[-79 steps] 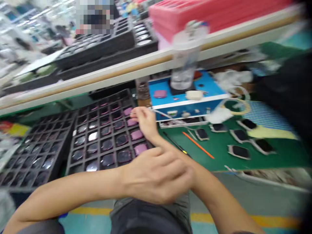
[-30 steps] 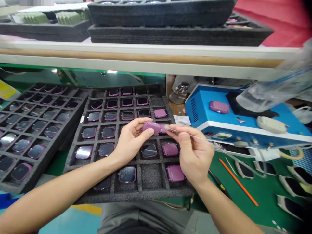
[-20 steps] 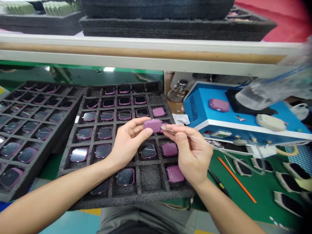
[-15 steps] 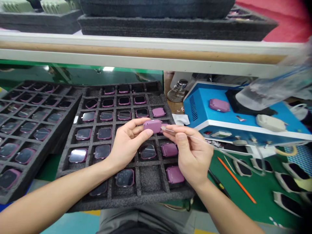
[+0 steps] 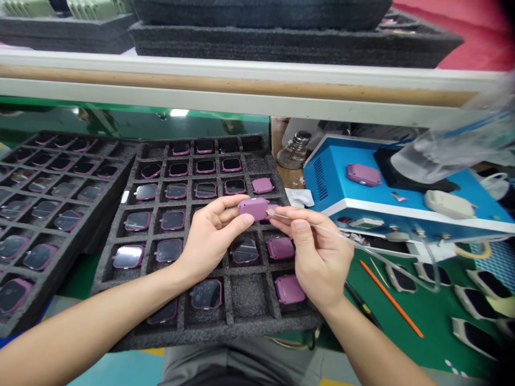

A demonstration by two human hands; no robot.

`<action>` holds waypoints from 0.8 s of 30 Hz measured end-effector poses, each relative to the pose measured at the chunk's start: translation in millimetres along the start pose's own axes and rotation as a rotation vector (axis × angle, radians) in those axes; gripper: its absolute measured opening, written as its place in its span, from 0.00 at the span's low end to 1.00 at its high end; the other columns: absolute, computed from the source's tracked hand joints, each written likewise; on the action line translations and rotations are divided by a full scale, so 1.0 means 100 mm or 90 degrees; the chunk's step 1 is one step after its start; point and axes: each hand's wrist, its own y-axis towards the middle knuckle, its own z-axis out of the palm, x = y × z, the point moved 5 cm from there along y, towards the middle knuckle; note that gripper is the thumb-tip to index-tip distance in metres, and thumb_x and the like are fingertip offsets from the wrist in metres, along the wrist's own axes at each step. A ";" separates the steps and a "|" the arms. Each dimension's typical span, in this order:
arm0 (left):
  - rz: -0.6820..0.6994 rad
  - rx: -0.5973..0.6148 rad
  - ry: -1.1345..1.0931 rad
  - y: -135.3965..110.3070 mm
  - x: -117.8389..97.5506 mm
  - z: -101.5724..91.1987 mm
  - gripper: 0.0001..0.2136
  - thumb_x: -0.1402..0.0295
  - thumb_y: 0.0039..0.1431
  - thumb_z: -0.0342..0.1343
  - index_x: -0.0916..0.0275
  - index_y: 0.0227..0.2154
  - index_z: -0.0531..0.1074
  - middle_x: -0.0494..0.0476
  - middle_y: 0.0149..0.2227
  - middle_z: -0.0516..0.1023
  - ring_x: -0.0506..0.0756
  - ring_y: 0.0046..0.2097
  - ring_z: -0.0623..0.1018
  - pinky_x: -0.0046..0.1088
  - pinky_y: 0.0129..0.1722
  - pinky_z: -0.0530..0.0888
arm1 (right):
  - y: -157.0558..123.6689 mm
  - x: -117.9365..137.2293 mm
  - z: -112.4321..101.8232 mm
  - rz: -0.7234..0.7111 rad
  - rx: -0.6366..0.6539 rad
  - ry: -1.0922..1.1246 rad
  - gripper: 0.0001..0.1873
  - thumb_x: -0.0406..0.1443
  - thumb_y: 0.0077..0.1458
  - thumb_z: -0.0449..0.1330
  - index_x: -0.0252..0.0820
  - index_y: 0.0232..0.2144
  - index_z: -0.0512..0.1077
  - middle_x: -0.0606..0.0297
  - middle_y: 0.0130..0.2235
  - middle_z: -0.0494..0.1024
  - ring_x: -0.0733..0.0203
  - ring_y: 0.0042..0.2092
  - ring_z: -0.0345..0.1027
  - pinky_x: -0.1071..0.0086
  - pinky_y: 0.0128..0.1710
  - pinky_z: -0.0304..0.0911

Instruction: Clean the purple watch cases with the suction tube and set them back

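Note:
Above the dark foam tray (image 5: pixel 249 324), my left hand (image 5: pixel 213 230) is closed on a purple smartwatch case (image 5: pixel 252 208), thumb in front and fingers behind. My right hand (image 5: pixel 319 254) pinches a thin clear tube with a small pale tip (image 5: pixel 271 213). The tip sits at the right end of the case; whether it touches, I cannot tell. Behind the hands, the tray's compartments hold several purple watches with dark screens up. Along its right column, purple cases such as this one (image 5: pixel 280 247) lie back side up.
A second foam tray (image 5: pixel 80 228) of watches lies at left. On the right, a blue machine (image 5: pixel 338 187) carries a purple case (image 5: pixel 363 175) and a pale one (image 5: pixel 449 204). An orange stick (image 5: pixel 392 298) and pale watches lie on the green mat. Above runs a shelf edge (image 5: pixel 225 88).
Both hands keep the same grip and pose, with the tip still at the case's end. The view has shifted very slightly.

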 end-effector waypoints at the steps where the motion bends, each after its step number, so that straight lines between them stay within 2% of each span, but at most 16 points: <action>1: -0.001 -0.001 0.001 0.00 0.00 0.00 0.21 0.65 0.52 0.70 0.64 0.47 0.74 0.60 0.48 0.82 0.54 0.50 0.82 0.26 0.54 0.78 | 0.00 0.00 0.00 0.002 -0.001 0.000 0.09 0.32 0.69 0.56 0.41 0.45 0.77 0.59 0.46 0.80 0.57 0.48 0.78 0.60 0.49 0.79; 24: 0.001 0.009 0.024 -0.01 -0.01 0.01 0.19 0.66 0.53 0.70 0.63 0.47 0.75 0.57 0.48 0.83 0.51 0.49 0.83 0.19 0.51 0.78 | 0.02 -0.02 0.00 0.008 0.000 0.007 0.08 0.33 0.69 0.57 0.41 0.43 0.77 0.58 0.47 0.79 0.56 0.49 0.77 0.60 0.49 0.79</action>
